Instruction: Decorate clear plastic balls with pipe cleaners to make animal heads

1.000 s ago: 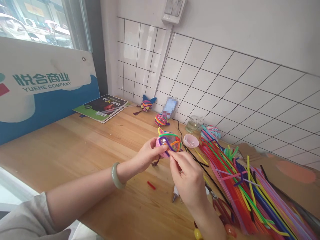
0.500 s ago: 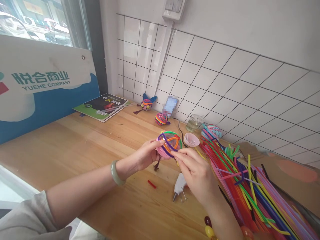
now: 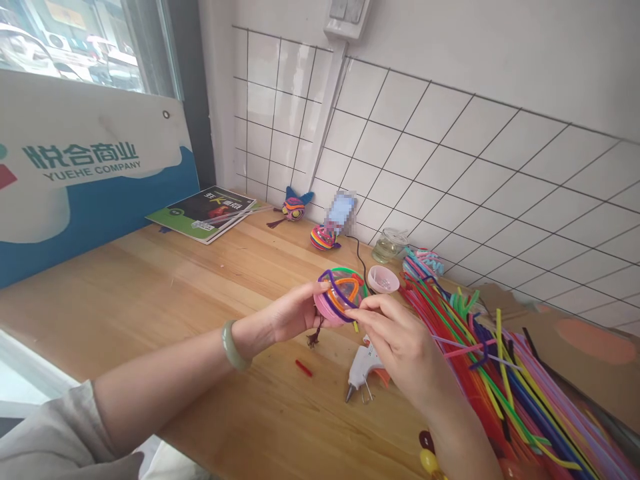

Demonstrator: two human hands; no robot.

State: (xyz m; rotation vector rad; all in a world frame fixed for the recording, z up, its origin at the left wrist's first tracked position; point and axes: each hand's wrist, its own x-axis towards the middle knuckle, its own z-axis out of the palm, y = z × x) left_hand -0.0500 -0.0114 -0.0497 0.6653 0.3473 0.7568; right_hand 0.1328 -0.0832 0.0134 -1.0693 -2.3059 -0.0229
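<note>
My left hand cupping the pink plastic ball wrapped in purple, orange and green pipe cleaners above the wooden table, right hand fingers pinched on a cleaner strand — white glue gun lying just below.

I see one pink ball, wrapped w/ purple, orange, green pipe-cleaner loops, partly covered, held above the counter, small dark tassel hanging beneath.
</note>
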